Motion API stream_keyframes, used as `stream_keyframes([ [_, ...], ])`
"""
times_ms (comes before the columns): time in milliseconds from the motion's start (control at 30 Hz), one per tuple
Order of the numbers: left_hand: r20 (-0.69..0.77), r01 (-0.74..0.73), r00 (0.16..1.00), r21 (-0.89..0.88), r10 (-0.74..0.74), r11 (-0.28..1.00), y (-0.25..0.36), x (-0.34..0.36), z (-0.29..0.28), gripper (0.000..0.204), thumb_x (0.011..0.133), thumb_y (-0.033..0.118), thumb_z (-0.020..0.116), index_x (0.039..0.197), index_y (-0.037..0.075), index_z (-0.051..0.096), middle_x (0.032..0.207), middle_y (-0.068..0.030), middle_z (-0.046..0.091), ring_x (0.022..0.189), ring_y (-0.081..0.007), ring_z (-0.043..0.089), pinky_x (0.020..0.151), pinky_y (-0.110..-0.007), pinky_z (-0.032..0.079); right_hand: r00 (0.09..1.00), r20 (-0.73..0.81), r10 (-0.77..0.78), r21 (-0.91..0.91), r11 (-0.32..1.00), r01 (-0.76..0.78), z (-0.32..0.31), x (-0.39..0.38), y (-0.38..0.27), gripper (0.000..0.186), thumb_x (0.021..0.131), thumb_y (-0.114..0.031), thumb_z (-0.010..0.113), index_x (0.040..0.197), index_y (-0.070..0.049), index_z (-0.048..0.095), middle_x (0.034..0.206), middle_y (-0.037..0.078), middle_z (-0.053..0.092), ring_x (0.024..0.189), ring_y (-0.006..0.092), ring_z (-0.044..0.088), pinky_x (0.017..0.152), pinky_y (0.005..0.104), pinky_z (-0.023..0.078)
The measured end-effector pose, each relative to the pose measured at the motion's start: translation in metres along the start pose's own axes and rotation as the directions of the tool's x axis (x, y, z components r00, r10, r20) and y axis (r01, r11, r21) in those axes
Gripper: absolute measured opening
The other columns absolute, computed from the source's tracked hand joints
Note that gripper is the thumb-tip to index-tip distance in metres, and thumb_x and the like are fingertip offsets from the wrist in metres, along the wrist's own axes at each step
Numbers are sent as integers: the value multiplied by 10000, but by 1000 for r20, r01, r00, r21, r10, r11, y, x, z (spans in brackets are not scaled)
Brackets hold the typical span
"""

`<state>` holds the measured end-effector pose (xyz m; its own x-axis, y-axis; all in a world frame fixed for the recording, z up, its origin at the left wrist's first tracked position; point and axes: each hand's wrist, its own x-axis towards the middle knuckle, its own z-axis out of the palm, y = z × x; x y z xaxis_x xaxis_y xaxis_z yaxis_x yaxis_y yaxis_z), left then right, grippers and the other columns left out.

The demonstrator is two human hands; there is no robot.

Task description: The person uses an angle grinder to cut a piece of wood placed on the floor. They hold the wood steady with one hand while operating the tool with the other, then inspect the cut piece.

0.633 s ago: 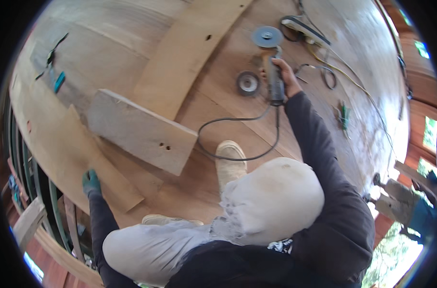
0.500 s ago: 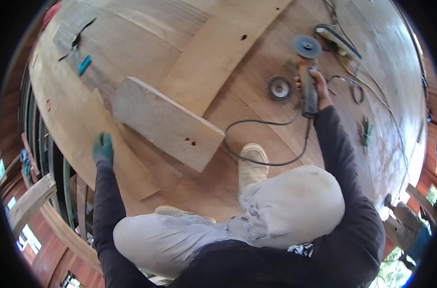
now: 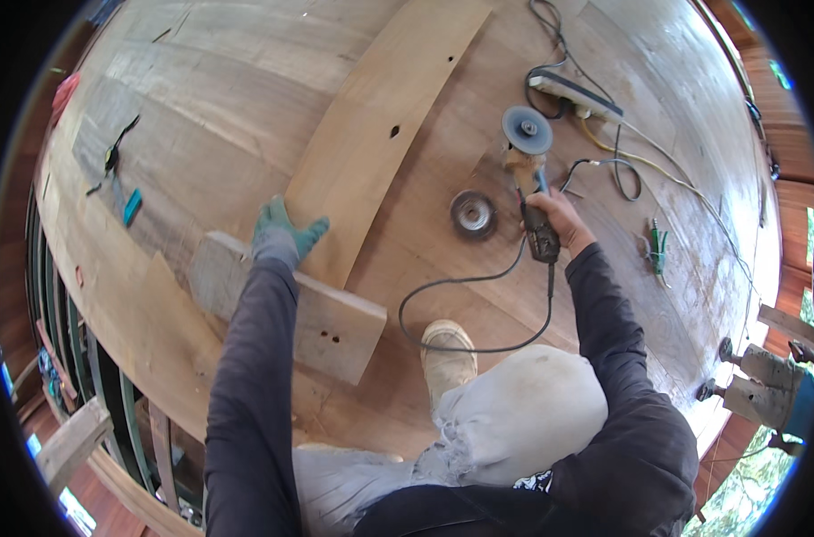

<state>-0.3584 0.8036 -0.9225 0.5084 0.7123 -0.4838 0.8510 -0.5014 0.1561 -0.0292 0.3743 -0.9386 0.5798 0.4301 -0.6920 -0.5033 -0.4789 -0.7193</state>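
Note:
My right hand (image 3: 561, 217), bare, grips the body of an angle grinder (image 3: 540, 236) whose round grey disc (image 3: 527, 131) points away from me. The grinder's black cord (image 3: 403, 309) loops toward my foot. My left hand (image 3: 286, 231), in a green glove, is open with its fingers spread. It is over the far edge of a thick wooden board (image 3: 342, 331) with two dark holes; whether it touches the board I cannot tell. A long thin wooden plank (image 3: 371, 143) lies just beyond. Left of the grinder, a round wheel (image 3: 473, 214) rests on the wooden surface.
A power strip (image 3: 575, 95) with cables lies at the far right. Nearer on that side is a green-handled tool (image 3: 658, 251). To the left lie a teal object (image 3: 132, 207) and a dark strap-like item (image 3: 111, 159). A clamp-like metal fixture (image 3: 760, 398) stands beyond the right edge.
My left hand has moved right and away from me, from the left sheet to the thick board's far edge. The view has shifted; the grinder is still in my right hand.

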Motion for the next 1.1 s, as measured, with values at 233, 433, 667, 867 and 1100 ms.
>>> stream_keyframes([
  [233, 38, 146, 988, 49, -148, 988, 20, -15, -4, 1332, 770, 708, 905, 1742, 89, 239, 1764, -244, 326, 1627, -416, 343, 1327, -476, 330, 931, -278, -236, -752, 656, -58, 26, -26, -15, 638, 812, -476, 804, 1152, 58, 735, 1114, 304, 781, 1100, 426, 767, 995, 473, 578],
  [433, -9, 154, 988, -50, -155, 987, 1, 13, 1, 1125, 752, 606, 974, 1602, 34, 508, 1581, -223, 589, 1445, -366, 586, 1204, -433, 476, 938, -265, -225, -850, 513, -117, 37, -38, -30, 669, 830, -524, 752, 1118, 80, 729, 1108, 329, 770, 1103, 458, 750, 1010, 502, 577],
  [667, 217, 75, 973, -600, 72, 796, -44, 49, -7, 509, 996, 405, 846, 1290, 6, 730, 1122, -57, 767, 1056, -157, 671, 937, -332, 538, 930, -261, -260, -868, 484, -108, 41, -44, -25, 757, 866, -620, 781, 1184, 60, 678, 1173, 301, 756, 1151, 454, 725, 1007, 505, 568],
  [867, 152, -80, 964, -615, 218, 784, -39, 20, -67, 545, 1050, 429, 760, 1319, -43, 724, 1113, -80, 771, 989, -165, 670, 905, -350, 550, 782, -381, -493, -877, 461, -136, 70, -86, -50, 646, 897, -553, 812, 1232, -16, 680, 1151, 199, 740, 1122, 402, 722, 963, 494, 566],
  [1100, 201, -15, 956, -690, 212, 723, -47, -37, -130, 526, 1101, 316, 673, 1475, -53, 640, 1311, -91, 740, 1186, -175, 663, 1096, -342, 491, 450, 287, -846, -821, 25, 571, 183, -110, -62, 855, 755, -262, 909, 1513, -68, 564, 1366, 169, 629, 1265, 380, 617, 1055, 505, 502],
])
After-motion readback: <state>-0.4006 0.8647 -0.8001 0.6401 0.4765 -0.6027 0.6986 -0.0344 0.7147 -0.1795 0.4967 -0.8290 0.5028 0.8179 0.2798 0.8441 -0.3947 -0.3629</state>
